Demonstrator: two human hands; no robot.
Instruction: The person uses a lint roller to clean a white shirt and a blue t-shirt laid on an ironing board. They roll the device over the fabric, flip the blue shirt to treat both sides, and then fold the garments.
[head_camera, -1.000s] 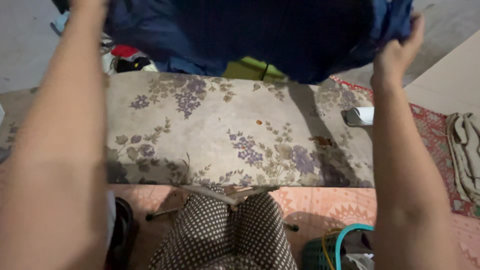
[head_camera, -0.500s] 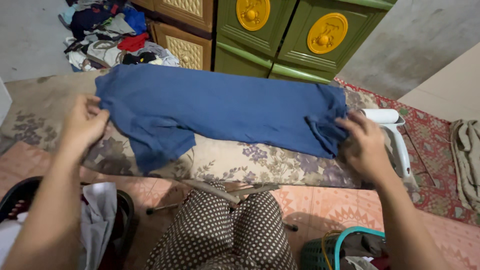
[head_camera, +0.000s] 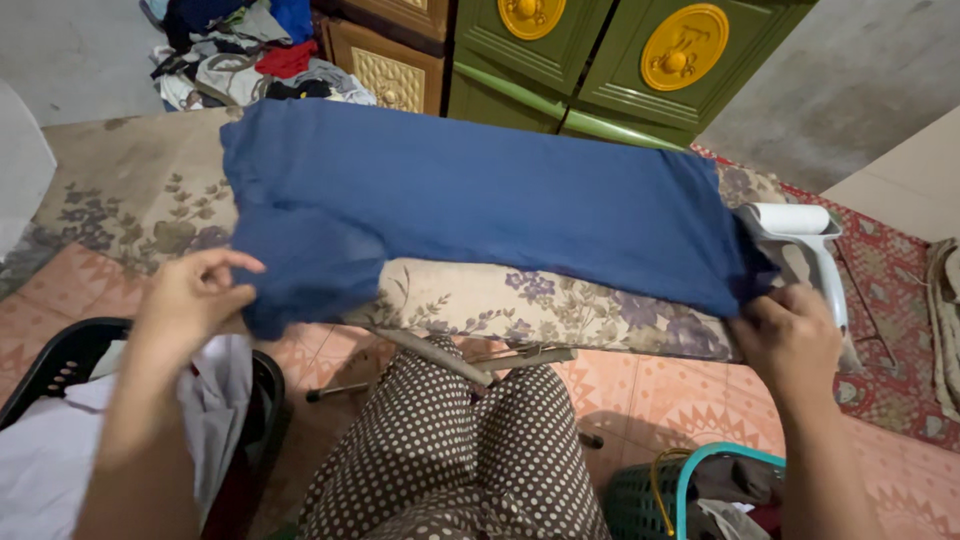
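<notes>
Blue cloth (head_camera: 480, 200) lies spread flat across the flowery ironing board (head_camera: 130, 200).

It looks soft, light and floppy, so I think the edges and corners are the best places to hold it. At 8 o'clock the left hand (head_camera: 190, 300) has curled fingers pinching the hanging corner. At 4 o'clock the right hand (head_camera: 790, 340) grips the other end, fingers pressed on the cloth. A white iron (head_camera: 810, 235) rests just beside that hand. Green cupboards (head_camera: 620, 60) stand at 12 o'clock.
</notes>
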